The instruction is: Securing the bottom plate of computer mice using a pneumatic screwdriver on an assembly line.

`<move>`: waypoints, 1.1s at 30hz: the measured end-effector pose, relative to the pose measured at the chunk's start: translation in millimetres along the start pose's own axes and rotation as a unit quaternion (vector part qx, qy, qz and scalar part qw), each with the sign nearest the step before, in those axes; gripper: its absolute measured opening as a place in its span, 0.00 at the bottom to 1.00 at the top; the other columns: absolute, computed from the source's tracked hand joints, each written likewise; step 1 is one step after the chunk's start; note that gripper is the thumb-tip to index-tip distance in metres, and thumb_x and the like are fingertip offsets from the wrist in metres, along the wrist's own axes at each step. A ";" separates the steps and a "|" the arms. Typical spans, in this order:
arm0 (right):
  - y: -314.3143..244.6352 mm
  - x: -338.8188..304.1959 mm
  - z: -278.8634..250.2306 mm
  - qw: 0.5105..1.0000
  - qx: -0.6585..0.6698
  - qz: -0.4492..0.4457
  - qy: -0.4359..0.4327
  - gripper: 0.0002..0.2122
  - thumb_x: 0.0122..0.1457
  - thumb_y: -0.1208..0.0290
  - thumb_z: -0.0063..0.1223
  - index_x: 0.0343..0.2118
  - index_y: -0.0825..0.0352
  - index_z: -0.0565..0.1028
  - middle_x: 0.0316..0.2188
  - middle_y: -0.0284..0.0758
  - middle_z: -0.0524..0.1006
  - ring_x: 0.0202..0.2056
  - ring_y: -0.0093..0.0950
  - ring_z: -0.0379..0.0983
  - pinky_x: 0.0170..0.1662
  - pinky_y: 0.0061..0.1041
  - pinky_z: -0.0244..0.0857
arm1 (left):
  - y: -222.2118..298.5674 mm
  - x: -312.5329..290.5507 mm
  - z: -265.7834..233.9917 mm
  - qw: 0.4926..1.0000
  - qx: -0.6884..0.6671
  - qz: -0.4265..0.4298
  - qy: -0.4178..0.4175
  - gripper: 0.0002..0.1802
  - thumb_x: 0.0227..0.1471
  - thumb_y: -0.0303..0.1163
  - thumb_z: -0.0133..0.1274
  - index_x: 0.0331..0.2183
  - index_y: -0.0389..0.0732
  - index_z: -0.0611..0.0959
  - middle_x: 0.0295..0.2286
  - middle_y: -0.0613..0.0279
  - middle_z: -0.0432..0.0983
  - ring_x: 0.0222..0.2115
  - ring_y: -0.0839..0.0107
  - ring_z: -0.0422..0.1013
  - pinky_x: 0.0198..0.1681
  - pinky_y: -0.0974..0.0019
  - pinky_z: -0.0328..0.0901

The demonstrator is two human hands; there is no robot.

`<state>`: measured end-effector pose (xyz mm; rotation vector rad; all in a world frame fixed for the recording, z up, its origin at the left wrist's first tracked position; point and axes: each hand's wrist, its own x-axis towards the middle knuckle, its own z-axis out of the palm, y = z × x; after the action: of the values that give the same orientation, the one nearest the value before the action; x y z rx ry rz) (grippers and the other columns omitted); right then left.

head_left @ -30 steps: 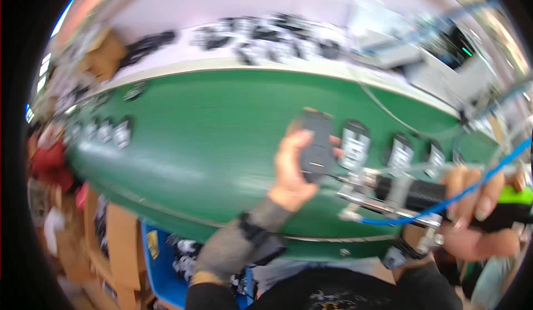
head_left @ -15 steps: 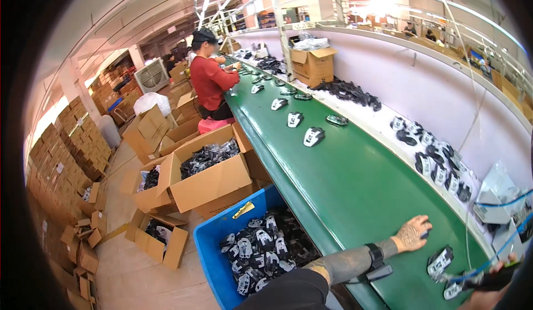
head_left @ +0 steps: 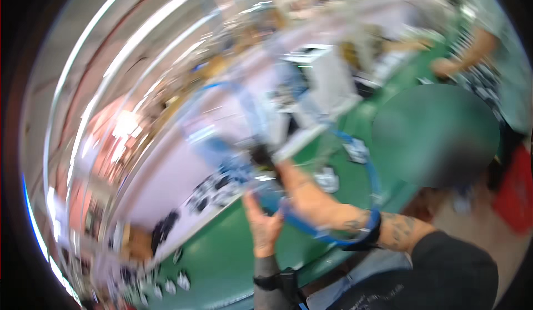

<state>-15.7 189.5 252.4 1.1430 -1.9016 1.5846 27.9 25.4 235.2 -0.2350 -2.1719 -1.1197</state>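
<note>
The picture is heavily motion-blurred and tilted. My right hand (head_left: 293,181) is closed around a dark-handled hand tool (head_left: 261,155) that trails a blue air hose (head_left: 333,233). The hose loops under my right forearm, past its black wristband (head_left: 371,233). My left hand (head_left: 262,225) is just below the right one, fingers apart, beside the hose and holding nothing that I can make out. Both hands hover over the green conveyor belt (head_left: 222,254). Small grey and black parts (head_left: 327,178) lie on the belt just beyond my right hand.
Another person's arm (head_left: 472,52) reaches over the belt at the upper right. More dark parts (head_left: 164,229) are heaped on the pale shelf along the belt's far side. Several small parts (head_left: 176,282) sit on the belt at lower left. A white box-like machine (head_left: 327,82) stands behind.
The view has swung sharply from looking down the line to the belt's other end. My left hand has left the belt surface and come up beside my right hand and the tool.
</note>
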 end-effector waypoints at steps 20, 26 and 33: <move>350.4 10.2 -305.9 0.819 -0.443 0.359 -0.066 0.24 0.53 0.53 0.55 0.48 0.63 0.73 0.54 0.49 0.67 0.52 0.43 0.66 0.52 0.37 0.64 | 11.8 -11.5 -26.5 0.969 0.039 -0.123 0.210 0.30 0.44 0.24 0.66 0.48 0.29 0.70 0.37 0.55 0.72 0.35 0.69 0.68 0.41 0.65 0.67; 420.8 53.2 -306.2 0.790 -0.496 0.347 -0.098 0.34 0.54 0.37 0.42 0.61 0.53 0.63 0.60 0.51 0.59 0.61 0.47 0.55 0.60 0.40 0.54 | 21.5 -43.7 -61.6 0.951 0.166 -0.099 0.240 0.33 0.47 0.27 0.64 0.51 0.28 0.66 0.41 0.48 0.71 0.38 0.63 0.69 0.45 0.61 0.67; 429.3 66.6 -303.2 0.741 -0.495 0.399 -0.216 0.37 0.52 0.32 0.40 0.60 0.54 0.64 0.60 0.50 0.59 0.62 0.46 0.53 0.61 0.40 0.52 | 52.1 -35.9 -67.2 0.931 0.240 -0.164 0.220 0.23 0.50 0.29 0.62 0.44 0.27 0.74 0.40 0.48 0.73 0.39 0.62 0.69 0.46 0.61 0.65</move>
<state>-451.4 461.6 122.9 0.1677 -3.1641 0.2446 110.5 10.2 273.6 0.5640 -2.0285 -0.6802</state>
